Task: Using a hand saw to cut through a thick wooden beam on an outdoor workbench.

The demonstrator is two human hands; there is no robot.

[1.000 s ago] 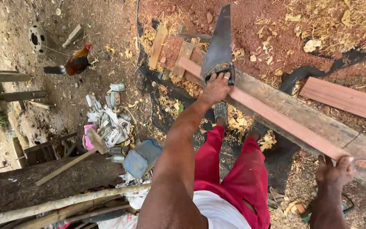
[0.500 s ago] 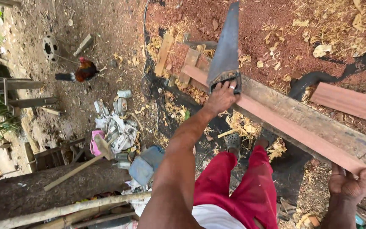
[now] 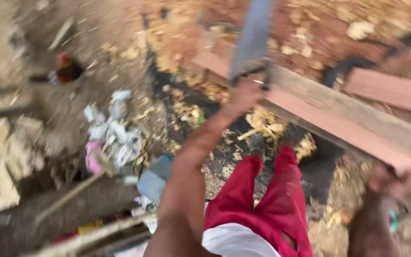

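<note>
Left hand [image 3: 246, 95] has a closed grip on the handsaw [image 3: 253, 43], blade on the reddish plank [image 3: 338, 123] near its far end. Right hand [image 3: 393, 178] clamps the near end. Frame's blurry; a slip could send the blade toward the red-trousered legs [image 3: 262, 200] underneath.

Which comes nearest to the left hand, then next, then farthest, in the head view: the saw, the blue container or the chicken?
1. Saw: gripped in the left hand, blade pointing up the frame.
2. Blue container: on the ground, below and left of the hand.
3. Chicken: far to the left on bare dirt.
</note>
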